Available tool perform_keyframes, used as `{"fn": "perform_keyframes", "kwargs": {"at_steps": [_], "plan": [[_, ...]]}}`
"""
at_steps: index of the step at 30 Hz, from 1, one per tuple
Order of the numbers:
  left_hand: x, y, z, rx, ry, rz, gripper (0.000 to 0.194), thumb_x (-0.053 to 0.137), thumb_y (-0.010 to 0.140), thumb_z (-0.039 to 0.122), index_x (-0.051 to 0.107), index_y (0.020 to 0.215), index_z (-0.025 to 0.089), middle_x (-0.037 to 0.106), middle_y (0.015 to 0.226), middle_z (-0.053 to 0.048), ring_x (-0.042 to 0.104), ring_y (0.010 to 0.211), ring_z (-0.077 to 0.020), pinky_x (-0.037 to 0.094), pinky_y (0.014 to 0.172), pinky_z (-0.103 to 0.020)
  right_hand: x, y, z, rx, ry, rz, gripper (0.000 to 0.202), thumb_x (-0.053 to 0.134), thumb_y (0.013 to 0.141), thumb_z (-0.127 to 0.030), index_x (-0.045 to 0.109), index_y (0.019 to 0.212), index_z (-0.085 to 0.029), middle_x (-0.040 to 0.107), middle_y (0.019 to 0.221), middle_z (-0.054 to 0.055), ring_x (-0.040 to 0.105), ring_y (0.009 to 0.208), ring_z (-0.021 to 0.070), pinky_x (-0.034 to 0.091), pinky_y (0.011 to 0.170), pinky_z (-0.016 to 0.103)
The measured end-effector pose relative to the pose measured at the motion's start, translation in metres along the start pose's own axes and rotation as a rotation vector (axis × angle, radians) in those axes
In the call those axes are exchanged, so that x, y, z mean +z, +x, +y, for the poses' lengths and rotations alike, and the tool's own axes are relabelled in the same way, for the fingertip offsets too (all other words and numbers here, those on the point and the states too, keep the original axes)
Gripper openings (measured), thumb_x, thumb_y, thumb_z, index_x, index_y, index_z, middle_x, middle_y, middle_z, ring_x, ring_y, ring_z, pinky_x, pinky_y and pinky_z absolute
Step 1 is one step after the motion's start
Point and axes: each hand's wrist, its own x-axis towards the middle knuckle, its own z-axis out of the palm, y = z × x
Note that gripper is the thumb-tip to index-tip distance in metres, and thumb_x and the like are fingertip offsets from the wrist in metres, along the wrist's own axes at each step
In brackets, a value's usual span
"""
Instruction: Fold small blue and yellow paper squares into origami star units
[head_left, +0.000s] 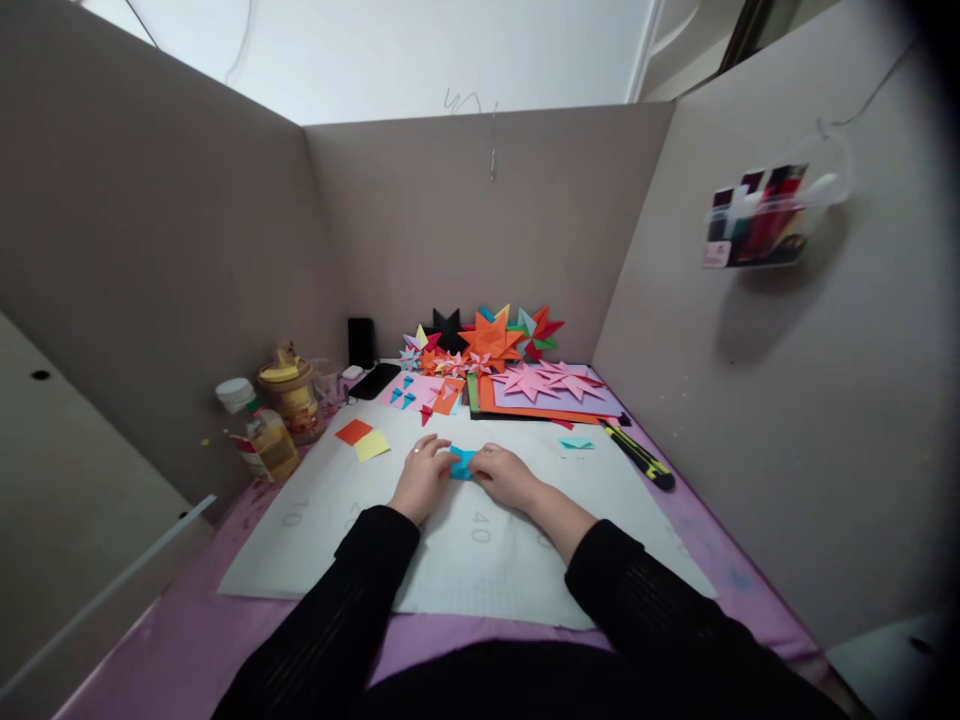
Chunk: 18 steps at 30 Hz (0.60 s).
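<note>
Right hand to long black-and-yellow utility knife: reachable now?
Probably yes: nothing tall stands between the right hand and the long black-and-yellow utility knife, though that hand is busy with the small folded blue paper.

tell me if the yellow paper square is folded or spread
Spread: the yellow paper square lies flat, its four corners showing and no fold visible.

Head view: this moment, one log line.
left hand: holds blue paper, left end; right hand: holds right end; yellow square: left side; cutter: right side
</note>
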Motion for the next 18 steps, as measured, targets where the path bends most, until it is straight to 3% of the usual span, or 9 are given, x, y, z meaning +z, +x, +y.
{"fn": "perform_keyframes", "kwargs": {"at_steps": [3, 6, 18], "plan": [[0.001, -0.001, -0.001, 0.083, -0.005, -0.190, 0.035, 0.046, 0.073, 0.006, 0.069, 0.088, 0.027, 0.066, 0.097, -0.003, 0.049, 0.106, -0.0224, 0.032, 0.097, -0.040, -0.001, 0.000, 0.001, 0.013, 0.060, -0.002, 0.021, 0.050, 0.073, -0.004, 0.063, 0.076, -0.021, 0.063, 0.074, 0.003, 0.052, 0.077, 0.0170, 0.040, 0.071, 0.028], [-0.001, -0.005, 0.000, 0.118, -0.022, -0.277, 0.032, 0.046, 0.077, 0.012, 0.069, 0.093, 0.027, 0.067, 0.098, -0.005, 0.054, 0.098, -0.0218, 0.036, 0.092, -0.036, -0.001, 0.003, 0.003, 0.032, 0.122, -0.001, 0.016, 0.054, 0.073, -0.007, 0.063, 0.074, -0.020, 0.062, 0.074, 0.002, 0.053, 0.077, 0.0159, 0.040, 0.076, 0.029], [-0.006, -0.016, 0.011, 0.020, -0.140, -0.227, 0.024, 0.047, 0.076, 0.018, 0.070, 0.080, 0.023, 0.067, 0.087, -0.007, 0.055, 0.092, -0.0222, 0.039, 0.085, -0.031, 0.014, 0.015, 0.017, 0.252, 0.051, 0.045, 0.012, 0.054, 0.073, -0.011, 0.062, 0.066, -0.017, 0.054, 0.074, 0.002, 0.049, 0.077, 0.0146, 0.037, 0.077, 0.028]]}}
